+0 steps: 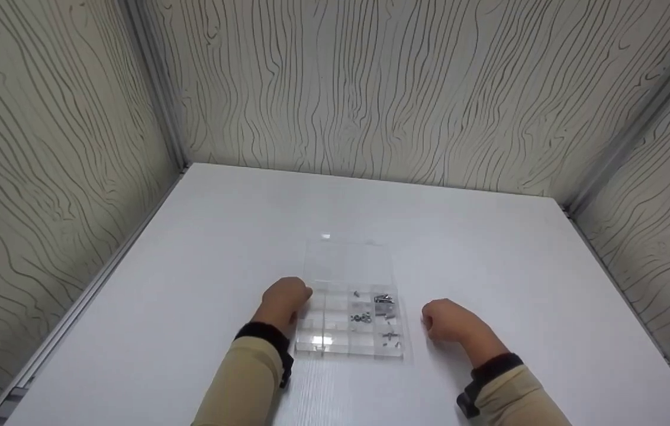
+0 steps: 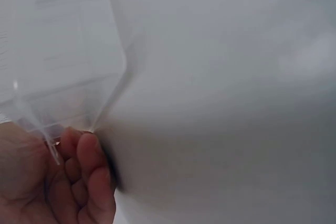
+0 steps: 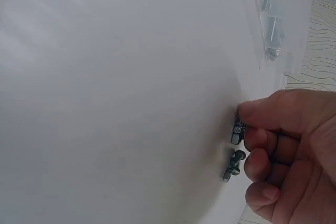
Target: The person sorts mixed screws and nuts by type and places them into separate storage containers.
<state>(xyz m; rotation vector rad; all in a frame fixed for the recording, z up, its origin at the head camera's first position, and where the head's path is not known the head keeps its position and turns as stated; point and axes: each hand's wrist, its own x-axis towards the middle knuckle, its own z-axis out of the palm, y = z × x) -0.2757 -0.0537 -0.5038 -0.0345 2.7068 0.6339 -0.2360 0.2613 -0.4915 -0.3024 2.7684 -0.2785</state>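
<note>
A clear plastic compartment box (image 1: 335, 349) lies on the table with its transparent lid (image 1: 348, 263) folded back, away from the person. Small metal fasteners (image 1: 361, 318) sit in its right-hand compartments. At the box's left side, my left hand (image 1: 286, 302) grips the edge; in the left wrist view its curled fingers (image 2: 97, 182) close on the clear plastic. To the right of the box, my right hand (image 1: 450, 322) is low over the table. Its thumb and forefinger pinch a small metal fastener (image 3: 238, 131), whose upper end they hide. A second metal fastener (image 3: 234, 166) lies beside it, near the other fingertips.
The white table (image 1: 205, 236) extends around the box on all sides. Wood-patterned panels (image 1: 370, 89) stand behind it and at both sides, joined by grey metal posts (image 1: 154, 83). Both forearms carry dark wrist bands (image 1: 267, 334).
</note>
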